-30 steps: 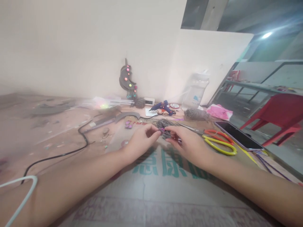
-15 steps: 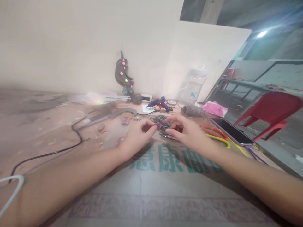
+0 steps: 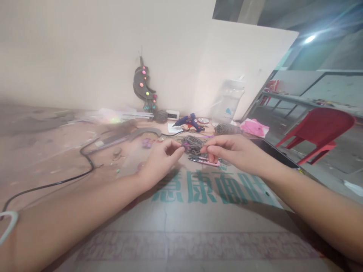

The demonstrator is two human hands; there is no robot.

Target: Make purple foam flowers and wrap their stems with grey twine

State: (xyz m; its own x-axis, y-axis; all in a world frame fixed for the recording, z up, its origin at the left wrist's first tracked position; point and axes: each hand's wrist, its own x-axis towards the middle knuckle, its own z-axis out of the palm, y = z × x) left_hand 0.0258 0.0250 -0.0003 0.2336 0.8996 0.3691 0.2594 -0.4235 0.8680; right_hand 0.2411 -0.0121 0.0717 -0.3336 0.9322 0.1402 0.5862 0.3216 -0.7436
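Note:
My left hand (image 3: 167, 156) pinches a small purple piece (image 3: 185, 144) between thumb and forefinger; its exact kind is too blurred to make out. From it a thin string (image 3: 195, 146) runs across to my right hand (image 3: 224, 148), which grips the other end between thumb and fingers. Behind the string lies a tangled bundle of grey cord (image 3: 193, 140). Just below, pink-handled thread snips (image 3: 204, 161) rest on the printed sheet (image 3: 170, 219). Purple bits (image 3: 146, 143) lie left of the cord.
A blue glue gun (image 3: 189, 122), a grey yarn cone (image 3: 227, 129), a clear bottle (image 3: 231, 100) and a pink cloth (image 3: 254, 127) stand along the back. A decorated moon ornament (image 3: 143, 87) hangs on the wall. At left runs a black cable (image 3: 65, 183); a phone (image 3: 273, 153) lies at right.
My right hand has moved slightly right and turned over more, drawing the string out straight from my left hand. The snips show more fully now. My right forearm now covers the orange and yellow strips.

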